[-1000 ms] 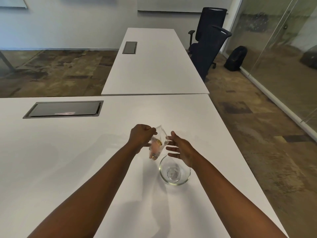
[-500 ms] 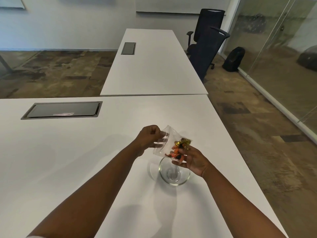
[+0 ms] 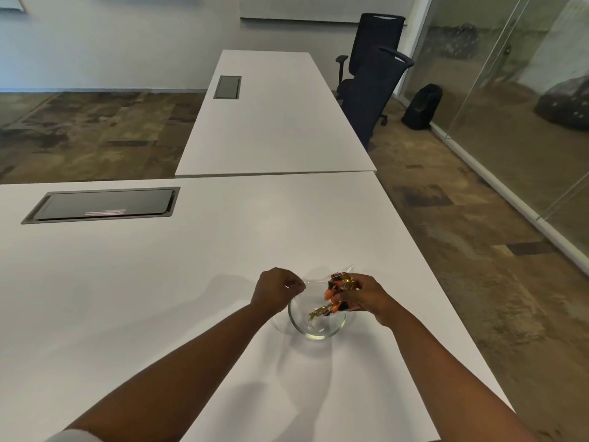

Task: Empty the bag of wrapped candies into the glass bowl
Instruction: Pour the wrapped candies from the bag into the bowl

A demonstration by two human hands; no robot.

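A clear plastic bag [image 3: 318, 283] of orange and gold wrapped candies [image 3: 339, 287] hangs tilted over the glass bowl [image 3: 315, 327], which stands on the white table [image 3: 159, 282]. My left hand [image 3: 277, 290] pinches the bag's left corner. My right hand [image 3: 366, 296] grips the bag's candy-filled end, raised at the bowl's right rim. A gold-wrapped candy [image 3: 318, 312] is at the bag's mouth, inside the bowl's rim; whether it rests in the bowl I cannot tell.
A dark cable hatch [image 3: 102, 204] is set into the table at the left. A second white table [image 3: 274, 116] adjoins beyond. Two dark office chairs [image 3: 373, 81] and a black backpack [image 3: 422, 106] stand at the far right by a glass wall [image 3: 510, 106].
My right hand took hold of the bag's filled end and lifted it. Both hands moved down over the bowl, the bag tipped, and a gold candy slid out toward the bowl.
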